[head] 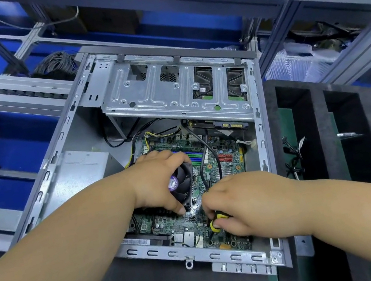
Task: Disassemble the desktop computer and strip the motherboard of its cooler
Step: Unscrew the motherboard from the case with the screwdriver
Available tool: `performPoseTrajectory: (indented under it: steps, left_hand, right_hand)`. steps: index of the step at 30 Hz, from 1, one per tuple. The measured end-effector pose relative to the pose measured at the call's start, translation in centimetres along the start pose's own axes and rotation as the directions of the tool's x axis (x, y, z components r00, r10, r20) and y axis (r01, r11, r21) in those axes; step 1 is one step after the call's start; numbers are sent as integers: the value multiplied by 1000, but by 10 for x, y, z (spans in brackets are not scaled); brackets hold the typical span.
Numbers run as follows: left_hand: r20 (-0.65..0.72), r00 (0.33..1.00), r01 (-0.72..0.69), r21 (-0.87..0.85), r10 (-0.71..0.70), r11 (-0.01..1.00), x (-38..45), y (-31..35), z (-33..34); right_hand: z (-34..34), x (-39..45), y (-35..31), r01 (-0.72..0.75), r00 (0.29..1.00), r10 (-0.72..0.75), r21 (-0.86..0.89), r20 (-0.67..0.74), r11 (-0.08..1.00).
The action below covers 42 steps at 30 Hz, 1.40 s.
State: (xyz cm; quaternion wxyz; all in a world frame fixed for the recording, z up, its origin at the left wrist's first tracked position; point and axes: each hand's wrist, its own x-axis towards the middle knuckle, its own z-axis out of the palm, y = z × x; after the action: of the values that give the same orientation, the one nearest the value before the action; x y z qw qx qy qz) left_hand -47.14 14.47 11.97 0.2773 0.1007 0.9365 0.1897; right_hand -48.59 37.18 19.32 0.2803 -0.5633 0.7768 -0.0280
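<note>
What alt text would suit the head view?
A left hand grips the cooler inside an open computer case, while the right hand holds a yellow-handled screwdriver over the motherboard.

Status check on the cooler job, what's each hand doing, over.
Left hand grips cooler fan. Right hand holds yellow-handled screwdriver near cooler's corner. Cooler on motherboard. Black cable beside fan.

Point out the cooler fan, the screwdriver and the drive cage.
cooler fan (182,182), head view, on its dark blades.
screwdriver (215,223), head view, on its yellow handle.
drive cage (171,93), head view, on its top plate.
</note>
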Motion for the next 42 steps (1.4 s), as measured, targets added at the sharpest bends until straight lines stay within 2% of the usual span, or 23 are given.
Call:
performPoseTrajectory:
  steps: [14, 21, 23, 28, 31, 35, 37, 40, 42]
  left_hand:
    - [3, 1000, -3, 0, 3, 1000, 1, 0, 0]
    - [12, 1000, -5, -2, 5, 1000, 1, 0, -1]
    - [13, 1000, -4, -5, 4, 1000, 2, -1, -1]
    - [9, 1000, 6, -3, -6, 1000, 3, -2, 1]
    - [14, 1000, 10, -1, -10, 1000, 3, -2, 0]
    - [38, 999, 25, -5, -25, 1000, 1, -1, -2]
    - [46, 998, 44, -11, -43, 999, 0, 1, -3]
    - [40, 998, 49, -17, -48, 999, 0, 2, -3]
    - [32, 999, 40, -16, -40, 999, 0, 2, -2]
  right_hand:
    - [3, -1, 0, 21, 1000, -21, -17, -1, 1000]
    - [3, 3, -3, 95, 995, -97, -203, 0, 975]
    - [1, 4, -4, 100, 994, -104, -179, -13, 979]
    - [-5, 8, -4, 102, 995, -103, 58, 8, 993]
    - [-8, 9, -3, 121, 991, -123, 37, 55, 992]
    - [-11, 17, -4, 135, 989, -122, -160, 86, 978]
    - [-11, 22, -4, 151, 986, -143, -113, 83, 982]
    - [-12, 24, -5, 170, 982, -175, 71, 69, 983]
    - [-13, 23, -3, 179, 980, -184, 67, 77, 982]
